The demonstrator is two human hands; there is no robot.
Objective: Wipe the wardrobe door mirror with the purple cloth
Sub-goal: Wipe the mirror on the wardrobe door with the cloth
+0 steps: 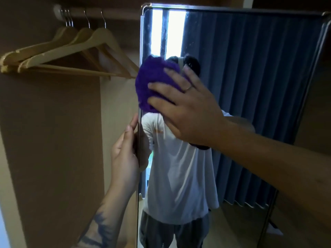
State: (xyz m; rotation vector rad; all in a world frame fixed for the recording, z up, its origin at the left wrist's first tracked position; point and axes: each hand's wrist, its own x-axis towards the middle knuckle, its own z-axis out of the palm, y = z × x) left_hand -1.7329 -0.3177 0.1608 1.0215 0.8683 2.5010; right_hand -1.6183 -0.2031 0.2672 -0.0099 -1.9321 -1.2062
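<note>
The wardrobe door mirror [250,86] fills the right half of the view and stands swung open. It reflects a person in a white shirt and a blue curtain. My right hand [186,108] presses the bunched purple cloth [152,81] flat against the glass near the mirror's left edge, at upper-middle height, fingers spread over it. Lower down, my left hand [125,154] grips the door's left edge [138,176], thumb side toward me and fingers wrapped behind the edge.
The open wardrobe interior is on the left, with several wooden hangers [71,56] on a rail [100,12] at the top. A brown side panel [53,149] runs down the left. A metal frame [232,9] borders the mirror's top.
</note>
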